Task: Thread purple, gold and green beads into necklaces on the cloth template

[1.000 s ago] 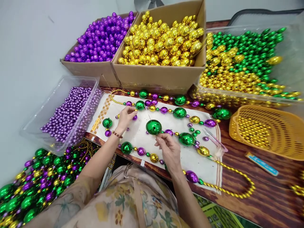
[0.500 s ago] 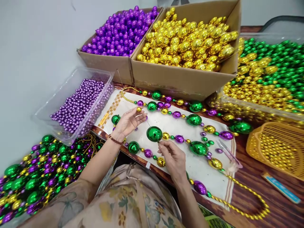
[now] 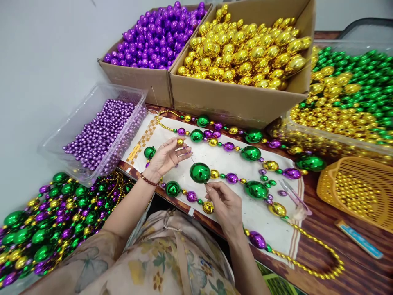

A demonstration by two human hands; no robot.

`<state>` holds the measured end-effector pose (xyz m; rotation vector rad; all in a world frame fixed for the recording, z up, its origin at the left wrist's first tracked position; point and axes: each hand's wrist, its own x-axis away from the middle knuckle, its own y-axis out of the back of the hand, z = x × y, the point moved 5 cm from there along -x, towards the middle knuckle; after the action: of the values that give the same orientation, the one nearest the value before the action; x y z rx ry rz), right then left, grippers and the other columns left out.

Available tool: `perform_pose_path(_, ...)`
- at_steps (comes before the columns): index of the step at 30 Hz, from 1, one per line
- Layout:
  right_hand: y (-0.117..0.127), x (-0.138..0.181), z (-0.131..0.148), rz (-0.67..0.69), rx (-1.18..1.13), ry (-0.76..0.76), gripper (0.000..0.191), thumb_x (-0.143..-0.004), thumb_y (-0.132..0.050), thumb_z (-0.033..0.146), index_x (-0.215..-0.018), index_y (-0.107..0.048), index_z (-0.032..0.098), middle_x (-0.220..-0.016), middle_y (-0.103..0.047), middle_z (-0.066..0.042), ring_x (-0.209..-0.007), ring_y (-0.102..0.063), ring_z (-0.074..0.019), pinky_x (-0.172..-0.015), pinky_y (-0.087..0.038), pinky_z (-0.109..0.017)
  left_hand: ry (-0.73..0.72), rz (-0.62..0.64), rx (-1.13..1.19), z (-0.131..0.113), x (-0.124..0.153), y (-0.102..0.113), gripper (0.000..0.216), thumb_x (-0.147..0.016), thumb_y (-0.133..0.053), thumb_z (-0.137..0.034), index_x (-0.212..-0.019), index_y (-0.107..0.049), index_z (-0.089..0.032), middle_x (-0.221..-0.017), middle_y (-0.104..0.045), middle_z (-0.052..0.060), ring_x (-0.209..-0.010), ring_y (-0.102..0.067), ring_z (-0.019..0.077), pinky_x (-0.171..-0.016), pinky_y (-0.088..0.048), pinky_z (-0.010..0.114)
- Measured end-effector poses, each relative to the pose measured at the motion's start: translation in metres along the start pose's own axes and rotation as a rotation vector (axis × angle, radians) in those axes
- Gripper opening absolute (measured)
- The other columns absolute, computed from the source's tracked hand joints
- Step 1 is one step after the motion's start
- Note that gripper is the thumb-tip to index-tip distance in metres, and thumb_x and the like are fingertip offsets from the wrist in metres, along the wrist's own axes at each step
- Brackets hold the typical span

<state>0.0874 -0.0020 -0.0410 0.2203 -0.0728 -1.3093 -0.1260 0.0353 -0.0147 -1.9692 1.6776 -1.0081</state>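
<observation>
My left hand [image 3: 167,159] is raised over the white cloth, pinching a small gold bead [image 3: 180,141] between thumb and forefinger, its other fingers loosely spread. From there a thin thread [image 3: 190,157] slants down to a large shiny green bead [image 3: 199,173]. Just below that green bead, the thumb and fingers of my right hand [image 3: 226,205] are pinched together; whatever is between them is too small to make out. Strung beads in green, gold and purple, a bead garland [image 3: 231,178], run across the white cloth [image 3: 227,213] in several rows.
Behind stand cardboard boxes of purple beads [image 3: 159,37] and gold beads [image 3: 245,49]. A clear tub [image 3: 92,135] is left, a bead tray [image 3: 346,98] right. Also right are a yellow basket [image 3: 327,180], scissors [image 3: 294,196] and a blue-labelled cutter [image 3: 359,238]. Finished strands [image 3: 46,229] pile lower left.
The view has shifted slightly. Both hands keep nearly the same pose, with the gold bead still in my left fingertips and the green bead beside my right.
</observation>
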Motion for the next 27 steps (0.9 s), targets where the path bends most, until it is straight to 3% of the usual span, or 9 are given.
perform_pose_path(6,0.000,0.002,-0.003,0.006,-0.030,-0.051,0.015,-0.090,-0.062,0.029,-0.080,-0.068,0.020,-0.068,-0.065,0.001,-0.055,-0.060,-0.0114,-0.055,-0.049,-0.023,-0.017,0.032,-0.112,-0.002,0.001,0.000,0.021,-0.089,-0.069,-0.030,-0.107,-0.071,-0.019,-0.089,-0.072,0.004,-0.088,-0.071,0.0172,-0.096,-0.056,0.041)
perform_pose_path(11,-0.016,-0.005,-0.012,-0.021,-0.222,-0.148,0.014,-0.086,-0.064,0.031,-0.080,-0.067,0.019,-0.065,-0.064,0.001,-0.055,-0.060,-0.0119,-0.054,-0.050,-0.023,-0.111,0.038,-0.516,0.000,0.004,0.000,0.026,-0.082,-0.076,-0.040,-0.097,-0.073,-0.018,-0.090,-0.073,0.005,-0.079,-0.069,0.0146,-0.084,-0.056,0.032)
perform_pose_path(15,-0.023,-0.017,-0.018,-0.057,-0.385,-0.196,0.014,-0.080,-0.068,0.032,-0.077,-0.066,0.019,-0.063,-0.063,0.001,-0.053,-0.057,-0.0117,-0.052,-0.049,-0.024,-0.233,-0.124,-0.781,-0.003,0.001,0.016,0.031,-0.089,-0.064,-0.046,-0.101,-0.071,-0.017,-0.093,-0.072,0.007,-0.082,-0.069,0.0166,-0.082,-0.054,0.031)
perform_pose_path(18,-0.015,-0.021,-0.024,-0.097,-0.425,-0.215,0.015,-0.077,-0.070,0.032,-0.076,-0.065,0.018,-0.063,-0.063,0.001,-0.052,-0.056,-0.0117,-0.050,-0.048,-0.024,-0.271,-0.215,-1.009,-0.004,-0.006,0.025,0.021,-0.090,-0.063,-0.036,-0.097,-0.071,-0.018,-0.093,-0.070,0.007,-0.087,-0.067,0.0200,-0.085,-0.051,0.032)
perform_pose_path(21,-0.002,-0.018,-0.029,-0.130,-0.399,-0.218,0.015,-0.078,-0.070,0.032,-0.078,-0.064,0.018,-0.064,-0.063,0.000,-0.053,-0.057,-0.0118,-0.051,-0.049,-0.025,-0.324,-0.235,-1.213,-0.001,-0.017,0.020,0.010,-0.083,-0.070,-0.023,-0.093,-0.071,-0.020,-0.096,-0.066,0.008,-0.100,-0.062,0.0244,-0.098,-0.043,0.034)
perform_pose_path(27,0.009,-0.007,-0.033,-0.162,-0.363,-0.212,0.016,-0.080,-0.070,0.033,-0.079,-0.064,0.018,-0.064,-0.063,0.000,-0.055,-0.057,-0.0123,-0.052,-0.049,-0.025,-0.223,-0.293,-1.216,0.020,-0.039,0.017,0.020,-0.069,-0.080,-0.013,-0.077,-0.063,-0.021,-0.089,-0.060,0.006,-0.114,-0.057,0.0296,-0.102,-0.038,0.034)
